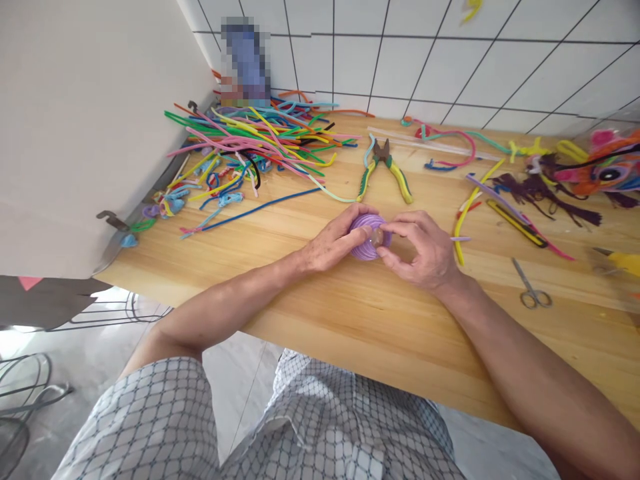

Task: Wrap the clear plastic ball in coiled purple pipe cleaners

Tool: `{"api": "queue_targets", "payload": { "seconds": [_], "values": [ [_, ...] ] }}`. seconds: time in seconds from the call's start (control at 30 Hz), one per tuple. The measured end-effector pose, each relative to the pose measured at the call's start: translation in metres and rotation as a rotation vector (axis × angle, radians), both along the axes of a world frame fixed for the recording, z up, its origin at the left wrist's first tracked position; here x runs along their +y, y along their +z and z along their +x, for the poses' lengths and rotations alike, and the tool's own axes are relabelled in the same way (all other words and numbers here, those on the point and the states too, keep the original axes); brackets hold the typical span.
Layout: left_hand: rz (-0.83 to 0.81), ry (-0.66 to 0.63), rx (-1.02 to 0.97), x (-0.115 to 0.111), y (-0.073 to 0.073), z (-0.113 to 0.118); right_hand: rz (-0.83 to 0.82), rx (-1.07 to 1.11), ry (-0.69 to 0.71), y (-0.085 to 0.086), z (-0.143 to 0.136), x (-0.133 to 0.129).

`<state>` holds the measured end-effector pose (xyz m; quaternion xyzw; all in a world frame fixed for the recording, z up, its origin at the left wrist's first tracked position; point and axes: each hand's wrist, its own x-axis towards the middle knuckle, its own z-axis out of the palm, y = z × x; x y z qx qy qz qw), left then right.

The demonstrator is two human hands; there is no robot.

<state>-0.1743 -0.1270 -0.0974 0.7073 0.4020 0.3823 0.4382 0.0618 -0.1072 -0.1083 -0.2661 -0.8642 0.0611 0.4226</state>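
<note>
A purple coil of wound pipe cleaner (364,252), round like a small disc, is held just above the wooden table. My left hand (334,239) grips it from the left, with the thumb lying across its face. At the coil's middle sits a small, see-through round piece (377,237). Thumb and forefinger of my right hand (421,252) pinch at the right edge of this piece. The fingers partly cover both things, so how the piece is joined to the coil is hidden.
A heap of coloured pipe cleaners (260,137) lies at the back left. Pliers (384,170) with yellow-green handles lie behind my hands. To the right are a yellow pipe cleaner (459,250), a cutter knife (517,223), small scissors (534,293) and a colourful pipe-cleaner figure (607,175).
</note>
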Motion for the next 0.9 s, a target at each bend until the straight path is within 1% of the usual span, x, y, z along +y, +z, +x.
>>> {"api": "queue_targets", "payload": {
  "seconds": [0.17,0.33,0.47,0.57,0.67,0.77,0.9],
  "values": [
    [0.017,0.046,-0.005,-0.0013,-0.0046,0.0007,0.011,-0.017,-0.024,-0.0029,0.0008,0.0006],
    [0.061,0.098,0.034,-0.0016,-0.0042,0.0012,0.013,-0.01,-0.056,-0.006,0.0005,0.0026],
    [0.052,0.103,0.01,-0.0022,-0.0026,0.0017,0.012,-0.009,-0.047,-0.0076,0.0011,0.0031],
    [0.005,0.09,-0.035,-0.0032,-0.0001,0.002,-0.006,-0.01,-0.037,-0.0076,0.001,0.0026],
    [-0.027,0.079,-0.038,-0.0028,0.0012,0.0016,0.008,-0.015,-0.034,-0.0072,0.0,0.0024],
    [-0.021,0.087,-0.023,-0.0012,-0.0004,0.0019,0.042,-0.004,-0.022,-0.0065,-0.0011,0.0025],
    [-0.008,0.116,-0.049,-0.0007,-0.003,0.0043,0.058,0.012,-0.003,-0.0049,-0.0019,0.0025]
  ]
}}
